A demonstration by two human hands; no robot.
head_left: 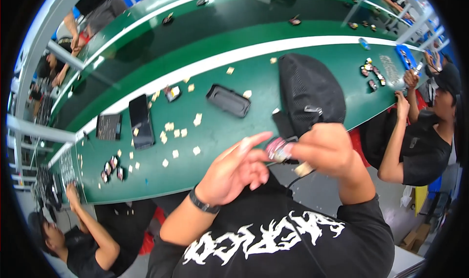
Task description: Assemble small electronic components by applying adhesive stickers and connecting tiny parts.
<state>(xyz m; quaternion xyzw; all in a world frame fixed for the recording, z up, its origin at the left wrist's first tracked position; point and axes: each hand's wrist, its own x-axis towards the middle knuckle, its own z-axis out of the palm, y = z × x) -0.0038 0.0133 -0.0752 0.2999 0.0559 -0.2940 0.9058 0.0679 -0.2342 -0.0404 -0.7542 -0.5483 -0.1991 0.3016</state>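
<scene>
In front of my chest, my right hand pinches a small rounded part, pinkish with a silvery, shiny face. Blur hides its exact kind. My left hand, with a black band on the wrist, is just left of the part. Its upper finger is stretched out and the others are loosely curled and apart; whether a fingertip touches the part I cannot tell. Below my right hand shows a pale yellow block-like piece. Just beyond my hands, a black mesh bag lies on the green workbench.
On the bench are a black open case, a long black slab, a flat black box and scattered pale yellow squares. Small dark parts cluster at left. Co-workers sit close on both sides; a blue tray is far right.
</scene>
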